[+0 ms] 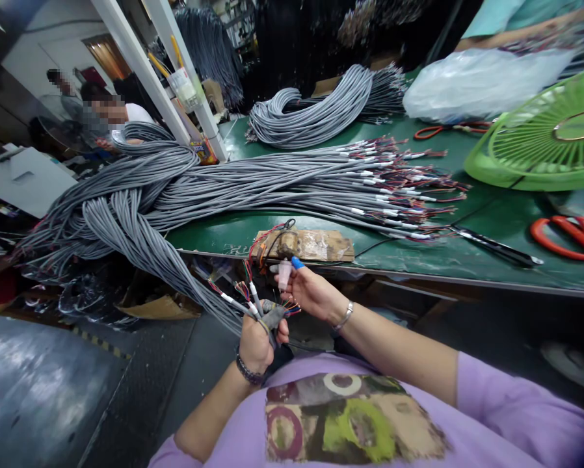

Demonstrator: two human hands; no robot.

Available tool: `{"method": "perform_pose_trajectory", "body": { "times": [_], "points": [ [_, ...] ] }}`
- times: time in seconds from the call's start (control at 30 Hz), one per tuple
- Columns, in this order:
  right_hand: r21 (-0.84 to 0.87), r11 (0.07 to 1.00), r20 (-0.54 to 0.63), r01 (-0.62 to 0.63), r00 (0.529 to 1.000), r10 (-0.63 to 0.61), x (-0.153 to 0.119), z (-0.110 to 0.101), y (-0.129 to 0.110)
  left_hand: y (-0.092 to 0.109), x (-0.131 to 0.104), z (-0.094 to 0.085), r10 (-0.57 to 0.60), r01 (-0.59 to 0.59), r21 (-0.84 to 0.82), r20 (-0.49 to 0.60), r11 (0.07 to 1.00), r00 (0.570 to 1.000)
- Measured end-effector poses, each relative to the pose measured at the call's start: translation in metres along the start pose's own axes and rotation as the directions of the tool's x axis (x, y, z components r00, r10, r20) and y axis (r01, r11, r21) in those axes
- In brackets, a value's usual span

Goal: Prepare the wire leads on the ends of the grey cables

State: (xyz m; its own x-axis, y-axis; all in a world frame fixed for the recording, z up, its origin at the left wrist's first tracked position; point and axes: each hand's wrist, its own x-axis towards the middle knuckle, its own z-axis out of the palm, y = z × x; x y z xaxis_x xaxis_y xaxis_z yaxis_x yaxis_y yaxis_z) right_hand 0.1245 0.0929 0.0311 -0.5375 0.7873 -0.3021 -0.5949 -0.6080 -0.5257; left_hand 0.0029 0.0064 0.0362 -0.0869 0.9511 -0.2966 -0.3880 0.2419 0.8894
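My left hand (257,339), with grey coverings on some fingers, is closed around a few grey cables (227,298) in front of my body. Stripped ends with thin coloured wires (292,309) fan out past its fingers. My right hand (311,294) is just to the right of those ends, its fingers bent and apart. A blue cot covers one fingertip, and whitish cots cover others. Nothing shows in its grasp. Just beyond it, at the bench edge, sits a wooden board (321,246) with a brownish lump and some wires on it.
A long bundle of grey cables (272,179) lies across the green bench (404,260) and hangs off its left side. Scissors with red handles (570,235), black-handled tweezers (499,246), a green fan (545,140) and a plastic bag (477,84) are to the right. People are at the back left.
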Motion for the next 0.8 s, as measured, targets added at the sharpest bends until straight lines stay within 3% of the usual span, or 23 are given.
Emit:
{"method": "perform_pose_trajectory", "body": {
  "times": [0.2,0.37,0.8],
  "points": [
    [-0.094,0.99,0.002,0.109,0.994,-0.11,0.001,-0.002,0.002,0.004,0.002,0.001,0.004,-0.004,-0.028,-0.005,1.0,1.0],
    [-0.11,0.986,0.046,0.123,0.992,-0.119,-0.002,0.0,0.002,0.004,0.009,0.001,0.001,-0.001,-0.029,-0.003,1.0,1.0],
    [-0.079,0.99,-0.052,0.12,0.991,-0.124,-0.001,0.007,0.004,0.004,0.016,0.004,-0.033,0.033,-0.019,-0.001,0.999,0.999]
  ]
}}
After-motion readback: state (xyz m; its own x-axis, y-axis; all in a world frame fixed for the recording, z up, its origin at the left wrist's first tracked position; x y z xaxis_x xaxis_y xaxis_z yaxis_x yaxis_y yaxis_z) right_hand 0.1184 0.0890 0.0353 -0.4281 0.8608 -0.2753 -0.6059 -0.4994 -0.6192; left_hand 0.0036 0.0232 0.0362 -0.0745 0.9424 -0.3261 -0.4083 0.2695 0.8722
